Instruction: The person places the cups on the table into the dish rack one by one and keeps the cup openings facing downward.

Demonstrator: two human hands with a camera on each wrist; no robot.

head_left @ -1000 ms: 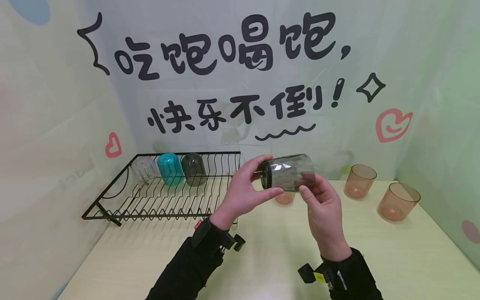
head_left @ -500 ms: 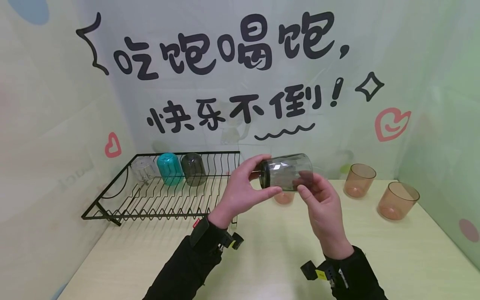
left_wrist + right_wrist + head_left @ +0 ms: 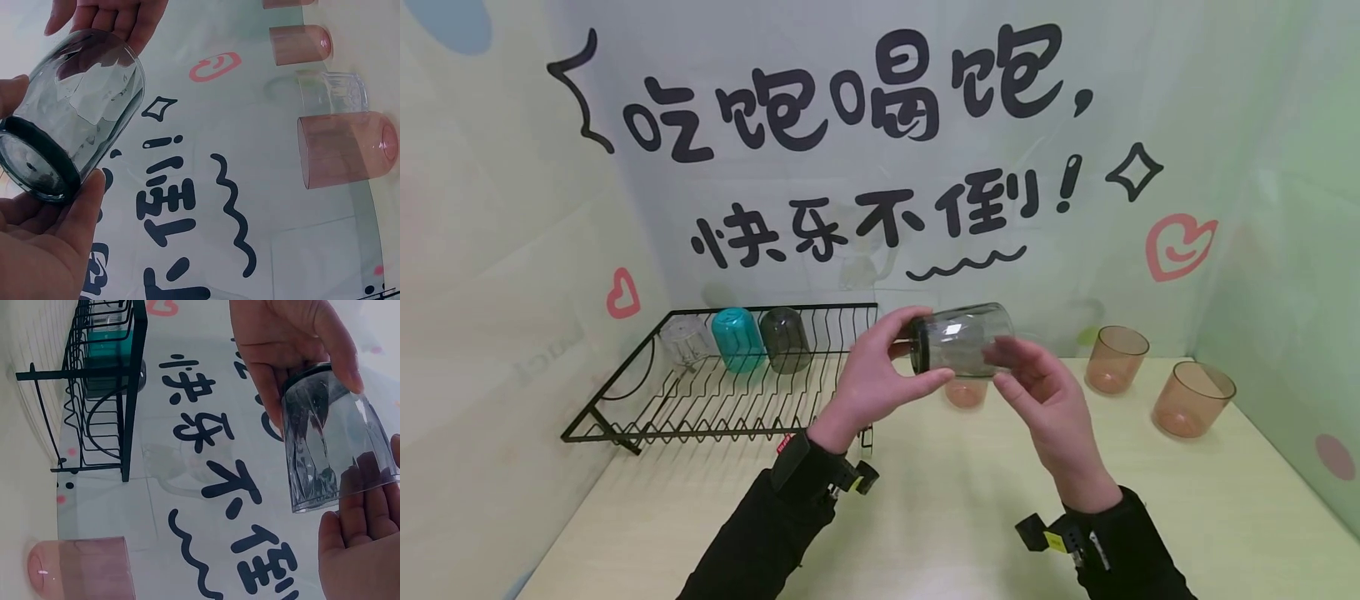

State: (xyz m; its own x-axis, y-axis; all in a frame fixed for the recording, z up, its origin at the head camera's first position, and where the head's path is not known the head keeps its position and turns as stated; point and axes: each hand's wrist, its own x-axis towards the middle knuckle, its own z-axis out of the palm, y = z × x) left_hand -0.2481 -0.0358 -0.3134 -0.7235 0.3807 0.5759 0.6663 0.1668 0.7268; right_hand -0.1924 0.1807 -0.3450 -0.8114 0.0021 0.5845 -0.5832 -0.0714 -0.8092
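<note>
In the head view my left hand (image 3: pixel 876 367) grips a smoky grey drinking glass (image 3: pixel 966 337) by its thick base. The glass lies nearly level in the air, its mouth to the right. Fingers and thumb of this hand curve round opposite sides of the base, as the left wrist view also shows. My right hand (image 3: pixel 1052 400) is at the mouth end. Its fingertips show through the glass near the rim, while its thumb stands apart just below the rim in the right wrist view. The lower parts of the right fingers are partly hidden by the glass.
A black wire dish rack (image 3: pixel 722 435) stands at the left, holding upturned clear (image 3: pixel 685 340), teal (image 3: pixel 737 337) and dark grey (image 3: pixel 785 340) glasses. Amber glasses stand on the table at right (image 3: pixel 1192 400), back right (image 3: pixel 1116 360) and behind the held glass (image 3: pixel 965 394).
The held glass has shifted slightly left and up with my left hand. My right hand has eased away to the right, its thumb coming off the glass and its fingers loosening.
</note>
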